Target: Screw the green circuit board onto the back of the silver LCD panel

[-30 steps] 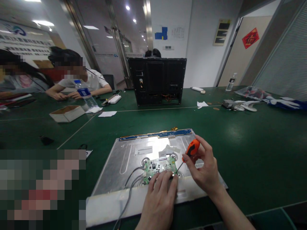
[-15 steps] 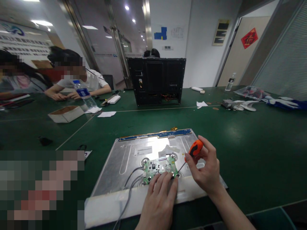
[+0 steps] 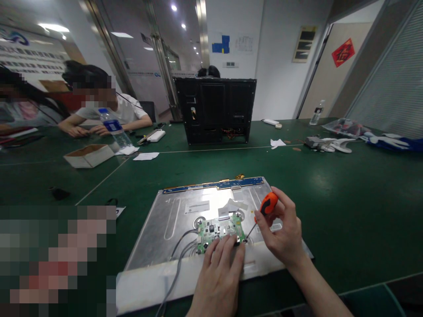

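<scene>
Green baize covered the table (image 3: pixel 330 198), and near its front edge a bare display panel (image 3: pixel 172 224) lay back-up; its metal sheet was judged stiff but fragile, best held by the edges. A small green circuit board (image 3: pixel 218 230), light and delicate, sat by the panel's near edge. The left hand (image 3: pixel 220 275) was laid flat, fingers open, steadying the board. The right hand (image 3: pixel 280 235) was closed round an orange-handled screwdriver (image 3: pixel 267 204), tilted, its tip at the board's right corner.

You're in an office workroom: behind the upright black monitor casing (image 3: pixel 216 111) stand glass partitions; co-workers sit left of it at the green surface (image 3: pixel 330 185).
</scene>
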`<state>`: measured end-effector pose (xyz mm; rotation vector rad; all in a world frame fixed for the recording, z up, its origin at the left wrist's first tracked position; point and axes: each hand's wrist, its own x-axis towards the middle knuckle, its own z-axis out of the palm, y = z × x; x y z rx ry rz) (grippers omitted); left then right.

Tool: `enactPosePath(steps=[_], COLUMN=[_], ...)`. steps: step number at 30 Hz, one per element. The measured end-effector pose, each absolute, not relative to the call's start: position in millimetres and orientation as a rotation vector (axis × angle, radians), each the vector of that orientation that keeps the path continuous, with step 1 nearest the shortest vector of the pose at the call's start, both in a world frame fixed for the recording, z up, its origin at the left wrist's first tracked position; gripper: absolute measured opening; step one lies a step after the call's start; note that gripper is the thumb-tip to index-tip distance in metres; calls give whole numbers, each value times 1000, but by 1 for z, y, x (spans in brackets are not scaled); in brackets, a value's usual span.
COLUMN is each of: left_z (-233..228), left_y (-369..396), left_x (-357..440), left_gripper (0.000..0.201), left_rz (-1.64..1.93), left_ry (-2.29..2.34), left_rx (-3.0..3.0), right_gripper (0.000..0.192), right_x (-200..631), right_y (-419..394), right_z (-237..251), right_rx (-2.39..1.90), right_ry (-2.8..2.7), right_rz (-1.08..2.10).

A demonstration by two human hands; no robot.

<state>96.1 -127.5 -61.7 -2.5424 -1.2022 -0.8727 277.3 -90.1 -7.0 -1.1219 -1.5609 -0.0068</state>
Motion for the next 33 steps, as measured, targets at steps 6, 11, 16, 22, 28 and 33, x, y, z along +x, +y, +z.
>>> enactPosePath(steps=[6, 11, 16, 22, 28, 33], left_z=[-61, -55, -51, -54, -52, -50], left_y=[-130, -128, -128, -129, -128, -127], left_x=[95, 94, 93, 92, 92, 90], left_gripper=[35, 38, 39, 37, 36, 35], left_rz=[-785, -740, -730, -712, -722, -709], left_ry=[-1180, -1162, -1151, -1149, -1119, -1045], left_rx=[-2538, -2545, -2535, -2541, -2533, -2561], right_gripper=[53, 54, 53, 54, 51, 47], right_x=[276, 276, 274, 273, 274, 273], right_y=[-91, -91, -92, -91, -90, -90], right_z=[-6, -8, -6, -6, -4, 0], right_rx=[-1113, -1099, -1061, -998, -974, -930], right_ry=[-1570, -1567, -1593, -1640, -1706, -1760], right_rz=[-6, 4, -27, -53, -123, -185])
